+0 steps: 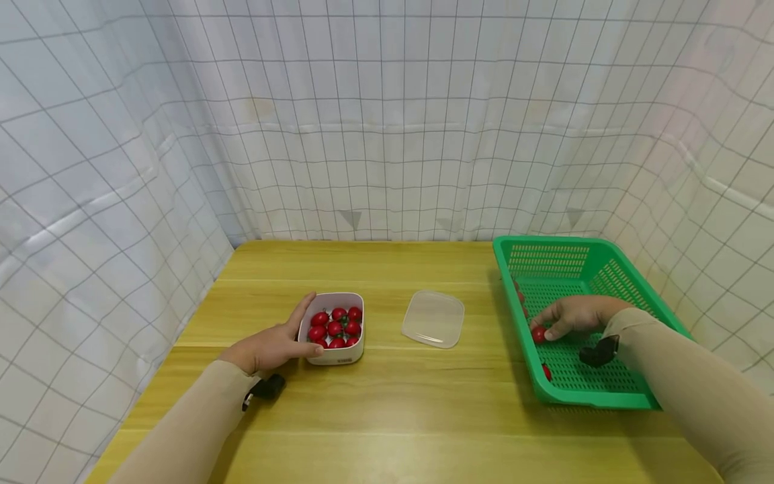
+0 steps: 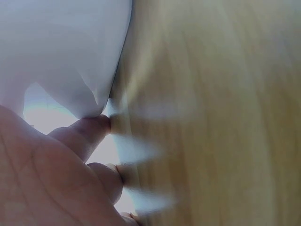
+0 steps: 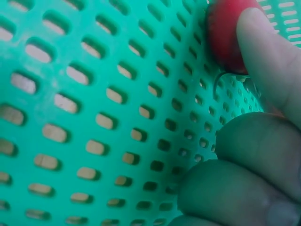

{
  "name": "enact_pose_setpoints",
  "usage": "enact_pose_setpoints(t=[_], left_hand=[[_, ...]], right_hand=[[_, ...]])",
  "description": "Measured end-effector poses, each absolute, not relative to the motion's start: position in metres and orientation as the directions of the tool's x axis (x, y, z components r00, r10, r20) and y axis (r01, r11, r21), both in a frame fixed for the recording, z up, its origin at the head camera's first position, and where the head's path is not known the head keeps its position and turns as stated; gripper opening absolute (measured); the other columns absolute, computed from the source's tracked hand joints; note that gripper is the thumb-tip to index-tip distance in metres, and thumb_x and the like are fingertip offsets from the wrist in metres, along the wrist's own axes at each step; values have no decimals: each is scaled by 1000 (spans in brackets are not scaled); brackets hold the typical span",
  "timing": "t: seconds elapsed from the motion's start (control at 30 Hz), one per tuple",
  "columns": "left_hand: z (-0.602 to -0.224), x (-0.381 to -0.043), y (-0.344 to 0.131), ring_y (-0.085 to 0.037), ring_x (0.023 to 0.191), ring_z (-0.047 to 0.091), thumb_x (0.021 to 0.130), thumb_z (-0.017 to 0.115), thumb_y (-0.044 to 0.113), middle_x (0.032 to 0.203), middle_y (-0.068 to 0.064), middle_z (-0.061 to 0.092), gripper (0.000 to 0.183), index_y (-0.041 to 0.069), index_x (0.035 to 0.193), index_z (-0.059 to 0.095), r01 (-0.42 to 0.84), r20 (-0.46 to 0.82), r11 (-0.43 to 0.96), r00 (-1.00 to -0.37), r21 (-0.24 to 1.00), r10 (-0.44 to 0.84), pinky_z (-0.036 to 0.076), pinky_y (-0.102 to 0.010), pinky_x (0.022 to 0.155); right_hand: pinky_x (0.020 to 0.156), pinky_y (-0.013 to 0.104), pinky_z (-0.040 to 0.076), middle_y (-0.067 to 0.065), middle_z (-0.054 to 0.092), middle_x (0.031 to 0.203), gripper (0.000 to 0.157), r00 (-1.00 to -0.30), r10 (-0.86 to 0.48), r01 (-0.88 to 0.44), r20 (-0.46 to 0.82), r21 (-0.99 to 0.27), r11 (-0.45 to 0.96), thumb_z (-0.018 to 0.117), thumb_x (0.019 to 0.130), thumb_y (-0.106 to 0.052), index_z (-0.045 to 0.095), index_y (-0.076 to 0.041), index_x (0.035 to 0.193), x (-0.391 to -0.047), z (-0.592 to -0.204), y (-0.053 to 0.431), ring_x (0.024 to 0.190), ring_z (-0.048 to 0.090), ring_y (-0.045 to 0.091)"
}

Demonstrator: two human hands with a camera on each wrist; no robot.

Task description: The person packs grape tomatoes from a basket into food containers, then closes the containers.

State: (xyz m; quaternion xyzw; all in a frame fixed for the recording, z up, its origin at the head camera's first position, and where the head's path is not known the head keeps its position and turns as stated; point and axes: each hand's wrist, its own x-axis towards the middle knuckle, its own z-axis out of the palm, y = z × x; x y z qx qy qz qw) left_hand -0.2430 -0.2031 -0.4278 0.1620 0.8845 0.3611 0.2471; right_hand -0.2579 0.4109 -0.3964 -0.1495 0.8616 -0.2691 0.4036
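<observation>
My left hand [image 1: 275, 344] grips the left side of a small white plastic container [image 1: 334, 357], its thumb across the near rim and its fingers along the far left corner. Inside lie several red cherry tomatoes [image 1: 334, 328]. The left wrist view shows the container's pale wall [image 2: 61, 42] against the fingers, close over the wood. At the right, my right hand [image 1: 577, 314] reaches into a green plastic basket [image 1: 629, 401] and pinches a cherry tomato [image 1: 539, 335] by its left wall. Up close, the thumb presses on this red tomato [image 3: 228, 35], whose thin stem shows below.
A clear, flat plastic lid [image 1: 433, 319] lies on the wooden table [image 1: 423, 417] between container and basket. More tomatoes line the basket's left side, one of them [image 1: 547, 372] near its front corner. A white grid-patterned curtain [image 1: 411, 121] encloses the table's back and sides.
</observation>
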Motion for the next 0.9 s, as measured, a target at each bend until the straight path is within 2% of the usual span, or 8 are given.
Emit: enact_pose_setpoints(t=[0.23,0.53,0.7,0.9], left_hand=[[-426,-242,-203,-61,151,29,92,71,56,170,-35,18,119,30,168,-17,120,-324,708,-828,696,458,27,-74,119],[-425,-241,-202,-64,151,26,92,70,58,169,-37,17,118,29,168,-16,131,-326,729,-831,672,451,28,-77,117],[-425,-241,-203,-64,151,25,93,70,57,169,-38,17,118,29,168,-16,129,-325,723,-830,679,454,28,-76,118],[-427,-242,-203,-61,151,29,93,71,54,169,-36,20,119,29,168,-17,120,-322,702,-826,702,463,28,-74,120]], right_hand=[[118,59,42,30,52,154,54,-625,-468,-18,-624,-588,809,67,104,-19,53,7,149,-259,-396,410,149,37,53],[118,61,41,28,53,153,53,-627,-467,-37,-624,-574,818,66,104,-20,54,6,149,-258,-395,410,148,39,53],[118,61,41,29,52,154,54,-623,-471,-34,-625,-579,814,66,104,-21,53,6,150,-258,-395,409,149,37,54],[118,64,39,31,49,156,55,-633,-456,-23,-625,-574,819,68,103,-22,54,4,149,-257,-397,410,150,32,58]])
